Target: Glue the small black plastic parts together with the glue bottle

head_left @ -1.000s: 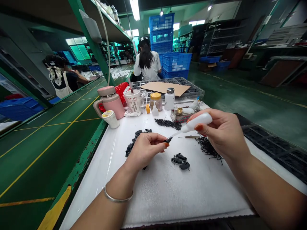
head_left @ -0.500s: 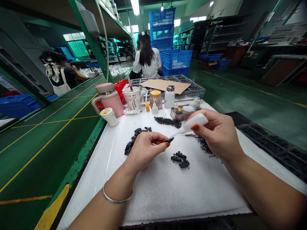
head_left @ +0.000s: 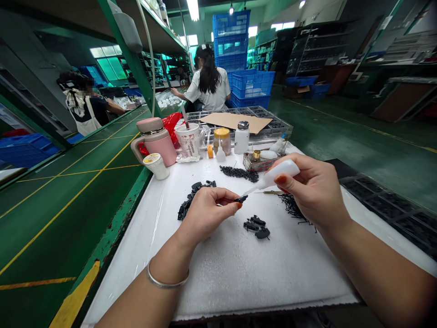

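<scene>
Pinched between thumb and fingers of my left hand is a small black plastic part. My right hand grips a white squeeze bottle, tilted so that its thin nozzle points down to the left, at the black part. Whether the tip touches the part I cannot tell. Several similar black pieces lie on the white work surface just below my hands. A pile of black parts sits behind my left hand, partly hidden by it. Thin black strips lie beside my right hand.
Tiny black pieces are heaped further back. Along the rear stand a pink mug, a plastic cup, a small white jar, a yellow-lidded jar and a white bottle. A green conveyor runs left. Two co-workers sit beyond.
My right hand and the squeeze bottle have shifted slightly right, drawing the nozzle back a little. My left hand stays almost still. A co-worker ahead has stretched an arm out left.
</scene>
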A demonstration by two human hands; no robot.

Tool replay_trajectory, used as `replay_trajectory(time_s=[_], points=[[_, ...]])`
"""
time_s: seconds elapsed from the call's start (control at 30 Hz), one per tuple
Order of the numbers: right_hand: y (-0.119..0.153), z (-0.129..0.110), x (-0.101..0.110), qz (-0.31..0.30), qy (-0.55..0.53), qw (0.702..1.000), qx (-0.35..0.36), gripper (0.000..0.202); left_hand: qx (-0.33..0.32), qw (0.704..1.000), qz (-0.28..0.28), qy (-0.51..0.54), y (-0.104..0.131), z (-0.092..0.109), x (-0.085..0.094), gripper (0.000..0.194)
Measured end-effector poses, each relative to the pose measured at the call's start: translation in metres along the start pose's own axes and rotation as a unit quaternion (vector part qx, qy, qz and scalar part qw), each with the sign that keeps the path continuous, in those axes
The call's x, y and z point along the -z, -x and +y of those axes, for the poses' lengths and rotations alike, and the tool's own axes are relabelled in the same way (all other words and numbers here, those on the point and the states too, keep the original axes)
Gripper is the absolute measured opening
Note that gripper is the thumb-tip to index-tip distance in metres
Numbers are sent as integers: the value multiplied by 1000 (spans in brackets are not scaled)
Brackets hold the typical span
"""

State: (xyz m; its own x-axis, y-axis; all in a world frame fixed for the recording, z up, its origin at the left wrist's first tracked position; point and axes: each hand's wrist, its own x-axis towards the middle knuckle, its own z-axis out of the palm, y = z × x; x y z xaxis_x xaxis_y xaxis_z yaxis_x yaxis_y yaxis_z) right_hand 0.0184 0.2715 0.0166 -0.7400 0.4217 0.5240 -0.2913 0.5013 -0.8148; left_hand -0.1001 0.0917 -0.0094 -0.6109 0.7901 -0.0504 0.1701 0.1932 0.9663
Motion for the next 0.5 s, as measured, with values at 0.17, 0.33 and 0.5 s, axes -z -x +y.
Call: replay_trajectory(time_s=[0.17, 0.33, 0.5], points=[[-1, 3, -1, 5, -59, 998, -14, 25, -4, 1000, -1, 8, -1, -1, -1, 21], [-5, 9, 1, 33, -121, 989, -73, 30, 5, 1000, 1, 25, -1, 0, 0, 23], [-11, 14, -2, 20, -218, 961, -172, 43, 9, 992, 0, 128, -1, 3, 0, 24]])
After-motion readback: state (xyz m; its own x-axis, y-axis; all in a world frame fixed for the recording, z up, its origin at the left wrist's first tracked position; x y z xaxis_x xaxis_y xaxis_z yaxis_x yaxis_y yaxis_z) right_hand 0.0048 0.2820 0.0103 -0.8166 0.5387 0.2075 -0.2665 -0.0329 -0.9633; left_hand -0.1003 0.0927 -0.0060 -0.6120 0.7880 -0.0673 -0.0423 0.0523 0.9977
